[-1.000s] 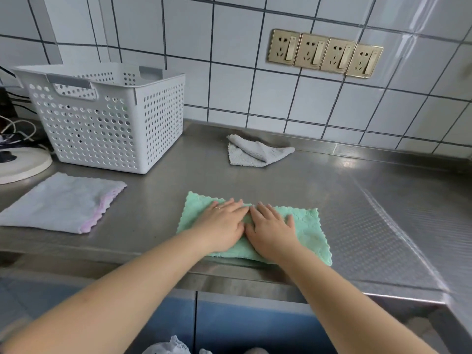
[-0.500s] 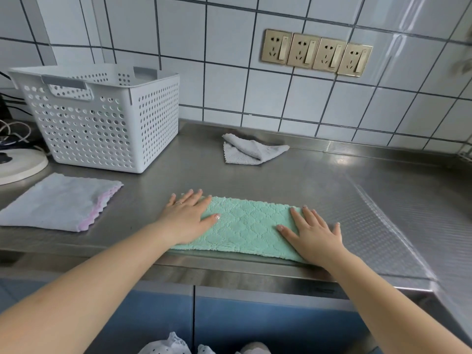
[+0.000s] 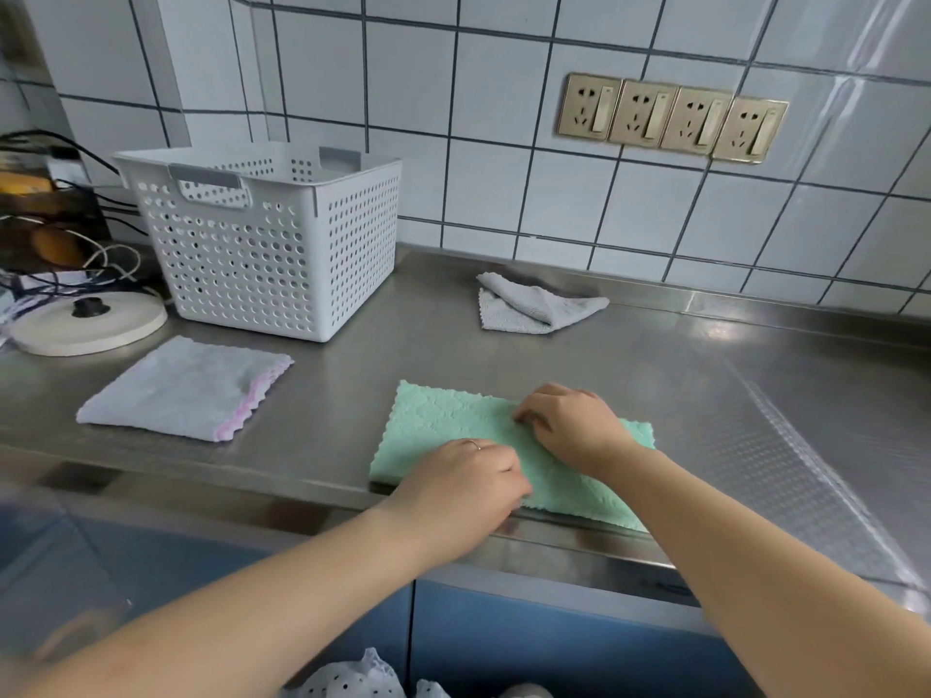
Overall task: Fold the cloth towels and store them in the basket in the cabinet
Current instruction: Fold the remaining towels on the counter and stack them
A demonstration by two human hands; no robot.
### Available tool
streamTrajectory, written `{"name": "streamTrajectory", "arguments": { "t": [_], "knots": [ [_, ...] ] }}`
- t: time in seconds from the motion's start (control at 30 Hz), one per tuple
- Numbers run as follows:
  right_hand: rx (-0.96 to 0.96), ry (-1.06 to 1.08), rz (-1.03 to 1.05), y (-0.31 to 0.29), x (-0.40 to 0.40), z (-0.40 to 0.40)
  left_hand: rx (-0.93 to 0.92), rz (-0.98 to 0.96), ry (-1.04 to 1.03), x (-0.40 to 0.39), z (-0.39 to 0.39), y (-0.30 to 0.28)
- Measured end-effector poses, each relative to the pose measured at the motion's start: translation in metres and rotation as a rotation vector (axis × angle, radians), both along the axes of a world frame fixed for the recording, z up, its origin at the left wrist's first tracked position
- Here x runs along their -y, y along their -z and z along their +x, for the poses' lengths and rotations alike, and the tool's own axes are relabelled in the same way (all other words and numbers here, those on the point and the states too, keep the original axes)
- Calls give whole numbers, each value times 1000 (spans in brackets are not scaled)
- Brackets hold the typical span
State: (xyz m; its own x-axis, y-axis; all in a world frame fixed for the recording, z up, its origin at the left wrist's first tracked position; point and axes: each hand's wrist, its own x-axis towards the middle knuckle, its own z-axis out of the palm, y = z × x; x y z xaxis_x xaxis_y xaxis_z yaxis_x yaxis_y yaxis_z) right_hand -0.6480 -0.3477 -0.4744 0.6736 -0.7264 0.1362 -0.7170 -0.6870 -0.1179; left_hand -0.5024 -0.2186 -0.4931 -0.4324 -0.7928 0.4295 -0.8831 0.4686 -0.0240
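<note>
The green towel is laid flat at the lower middle of the frame, at the front edge of the steel table. The left hand is curled over its near edge, the right hand over its far edge, both apparently pinching fabric, though the fingertips are hidden. It's probably soft, light, floppy microfibre, so it should be grabbed at edges or corners. The basket is seen upper left, a folded grey towel below it.
</note>
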Motion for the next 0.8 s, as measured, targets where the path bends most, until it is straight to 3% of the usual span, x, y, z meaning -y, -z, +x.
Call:
{"name": "streamTrajectory", "arguments": {
  "t": [0.57, 0.7, 0.8],
  "knots": [
    [-111, -109, -72, -11, -33, -28, 76, 10, -134, 5, 88, -13],
    [-84, -176, -98, -11, -38, -36, 63, 82, -75, 7, 98, -13],
    [-87, -292, -47, -9, -42, -59, 39, 332, -33, -7, 101, -15]
  ]
}}
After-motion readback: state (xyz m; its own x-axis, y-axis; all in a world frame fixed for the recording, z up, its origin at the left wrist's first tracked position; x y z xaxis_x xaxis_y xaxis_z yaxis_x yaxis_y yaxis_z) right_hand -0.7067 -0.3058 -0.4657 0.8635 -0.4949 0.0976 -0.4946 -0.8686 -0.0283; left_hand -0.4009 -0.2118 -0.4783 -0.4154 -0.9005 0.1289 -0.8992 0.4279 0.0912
